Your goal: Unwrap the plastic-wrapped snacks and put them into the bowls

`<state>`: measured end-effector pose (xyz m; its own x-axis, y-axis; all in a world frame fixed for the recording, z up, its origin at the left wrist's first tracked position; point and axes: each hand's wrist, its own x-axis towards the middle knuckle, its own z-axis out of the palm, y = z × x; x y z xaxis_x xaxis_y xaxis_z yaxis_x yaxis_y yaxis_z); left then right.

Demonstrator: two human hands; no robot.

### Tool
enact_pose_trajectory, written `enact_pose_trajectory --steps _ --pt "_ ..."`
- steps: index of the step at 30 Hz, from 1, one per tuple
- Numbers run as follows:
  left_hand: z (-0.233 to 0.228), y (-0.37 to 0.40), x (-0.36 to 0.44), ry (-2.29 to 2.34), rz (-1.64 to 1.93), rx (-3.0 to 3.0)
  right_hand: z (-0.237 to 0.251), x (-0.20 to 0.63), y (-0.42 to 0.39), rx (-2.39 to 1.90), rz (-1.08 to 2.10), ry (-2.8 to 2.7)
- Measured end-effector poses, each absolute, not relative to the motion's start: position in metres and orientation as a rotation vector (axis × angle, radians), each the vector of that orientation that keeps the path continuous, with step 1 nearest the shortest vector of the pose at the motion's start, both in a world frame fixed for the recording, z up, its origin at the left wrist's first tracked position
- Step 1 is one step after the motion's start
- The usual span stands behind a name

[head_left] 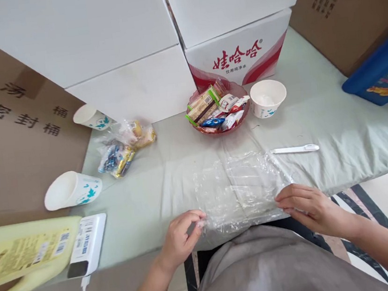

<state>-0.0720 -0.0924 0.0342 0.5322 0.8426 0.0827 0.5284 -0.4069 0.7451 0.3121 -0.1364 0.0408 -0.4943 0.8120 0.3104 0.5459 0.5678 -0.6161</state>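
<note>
Pale green cloth [169, 177] covers the table, with white cartons [130, 87] and brown cardboard stacked behind. Clear plastic sheet [238, 189] lies flat and crinkled at the near edge of the table, directly in front of the person.

Left hand [182, 236]: thumb and fingers pinched closed on the sheet's left near corner. Right hand [309, 207]: fingers curled down and pressing on the right near edge of the sheet; whether the thumb is tucked under the film I cannot tell.

Behind the sheet: red glass bowl [239, 122] filled with wrapped snacks, paper cup [268, 97] upright just to its right, white pen [296, 149] lying beside the sheet's far right corner. To the left, a small bag of sweets [124, 149], two more cups tipped on their sides, a yellow bottle [23, 254] (label facing up).

Judgement on handling: thin film clings and bunches, so both corners want equal tension, pulled level and slowly. Keeping the pinch at the very edge should avoid new creases; the pen sits near enough to snag.
</note>
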Motion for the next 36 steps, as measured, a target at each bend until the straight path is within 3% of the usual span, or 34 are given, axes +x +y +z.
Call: enact_pose_trajectory --steps 8,13,18,30,36 --pt "0.030 -0.075 -0.045 1.582 0.747 1.456 0.028 0.306 -0.117 -1.653 0.681 -1.689" --pt "0.029 -0.056 -0.030 1.738 0.824 1.326 0.021 0.299 -0.089 -1.849 0.549 -1.591" --pt "0.019 -0.046 -0.025 1.875 0.716 1.426 0.014 0.294 -0.068 -1.974 0.361 -1.713" --pt "0.016 -0.050 -0.033 2.059 0.539 1.732 0.010 0.283 -0.063 -2.126 0.258 -1.905" --pt "0.019 -0.048 -0.035 2.141 0.798 2.084 0.009 0.285 -0.061 -2.062 0.182 -1.864"
